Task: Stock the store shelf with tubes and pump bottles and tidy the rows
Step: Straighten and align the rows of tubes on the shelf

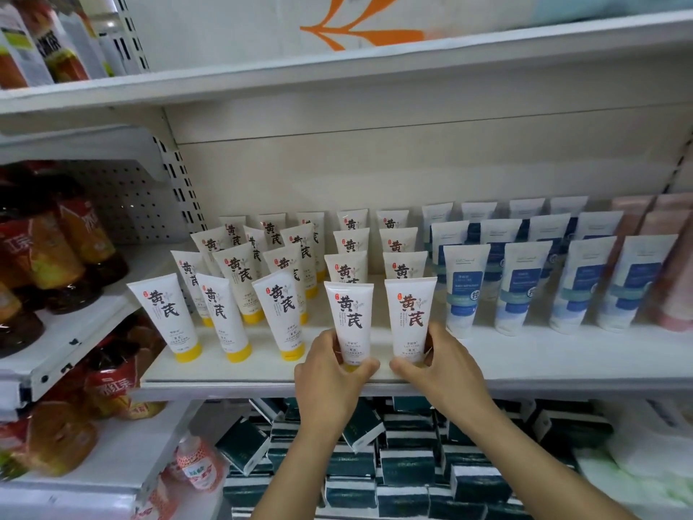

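Observation:
Several white tubes with yellow caps and dark lettering stand cap-down in rows on the white shelf [543,362]. My left hand [330,373] grips the lower end of one front tube [349,317]. My right hand [435,364] grips the lower end of the front tube beside it [410,313]. Both tubes stand upright near the shelf's front edge, a small gap between them. Further left, three front tubes [165,313] lean at angles and their rows are uneven.
White-and-blue tubes [463,290] fill the shelf's right half, pink ones [671,279] at the far right. Dark green boxes [405,467] are piled on the shelf below. Bagged orange and red goods [56,249] fill the left shelving unit. An upper shelf board [337,73] overhangs.

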`<state>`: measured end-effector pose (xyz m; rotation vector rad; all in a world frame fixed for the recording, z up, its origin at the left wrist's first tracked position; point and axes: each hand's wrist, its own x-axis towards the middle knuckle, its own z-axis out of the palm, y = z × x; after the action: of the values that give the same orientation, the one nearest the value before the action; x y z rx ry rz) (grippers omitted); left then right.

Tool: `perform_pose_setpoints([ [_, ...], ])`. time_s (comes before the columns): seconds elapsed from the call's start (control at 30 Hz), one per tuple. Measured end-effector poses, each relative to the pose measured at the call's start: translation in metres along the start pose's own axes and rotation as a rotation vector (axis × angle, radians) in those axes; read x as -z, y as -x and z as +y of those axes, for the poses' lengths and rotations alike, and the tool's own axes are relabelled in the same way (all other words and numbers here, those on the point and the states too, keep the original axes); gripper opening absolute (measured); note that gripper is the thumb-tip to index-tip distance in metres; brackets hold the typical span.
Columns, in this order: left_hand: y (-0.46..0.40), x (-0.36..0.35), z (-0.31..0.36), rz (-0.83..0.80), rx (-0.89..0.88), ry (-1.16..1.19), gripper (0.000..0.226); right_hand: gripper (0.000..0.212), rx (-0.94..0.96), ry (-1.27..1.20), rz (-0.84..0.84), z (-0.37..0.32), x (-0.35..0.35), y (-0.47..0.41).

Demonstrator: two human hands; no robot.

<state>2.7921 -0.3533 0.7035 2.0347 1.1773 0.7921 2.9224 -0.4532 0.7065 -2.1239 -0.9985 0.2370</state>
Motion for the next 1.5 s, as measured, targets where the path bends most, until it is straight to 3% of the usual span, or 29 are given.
perform_pose_setpoints([
  [0.1, 0.011, 0.010, 0.001, 0.050, -0.004, 0.113, 0.080, 0.064, 0.000, -0.107, -0.038, 0.000, 0.012, 0.009],
  [0.3, 0.031, 0.053, 0.017, 0.208, -0.220, 0.223, 0.040, 0.054, 0.118, -0.166, 0.102, 0.004, 0.053, 0.020],
  [0.4, 0.021, 0.078, 0.037, 0.239, -0.364, 0.169, 0.019, 0.030, 0.206, -0.226, 0.187, -0.006, 0.074, 0.011],
  [0.5, -0.001, 0.101, 0.057, 0.207, -0.494, 0.066, 0.020, 0.004, 0.303, -0.208, 0.237, -0.022, 0.093, -0.005],
  [0.6, -0.032, 0.119, 0.073, 0.169, -0.574, 0.002, 0.018, 0.005, 0.393, -0.143, 0.251, -0.041, 0.113, -0.020],
  [0.73, -0.077, 0.132, 0.085, 0.078, -0.601, -0.144, 0.013, 0.007, 0.446, -0.011, 0.175, -0.068, 0.134, -0.044],
  [0.97, -0.125, 0.123, 0.090, -0.130, -0.640, -0.662, 0.018, 0.012, 0.578, 0.452, -0.066, -0.119, 0.120, -0.093],
  [1.17, -0.144, 0.111, 0.087, -0.250, -0.619, -0.710, 0.013, 0.014, 0.520, 0.687, -0.214, -0.133, 0.098, -0.120],
  [1.5, -0.153, 0.094, 0.088, -0.291, -0.629, -0.705, 0.020, 0.018, 0.499, 0.620, -0.314, -0.130, 0.085, -0.131],
])
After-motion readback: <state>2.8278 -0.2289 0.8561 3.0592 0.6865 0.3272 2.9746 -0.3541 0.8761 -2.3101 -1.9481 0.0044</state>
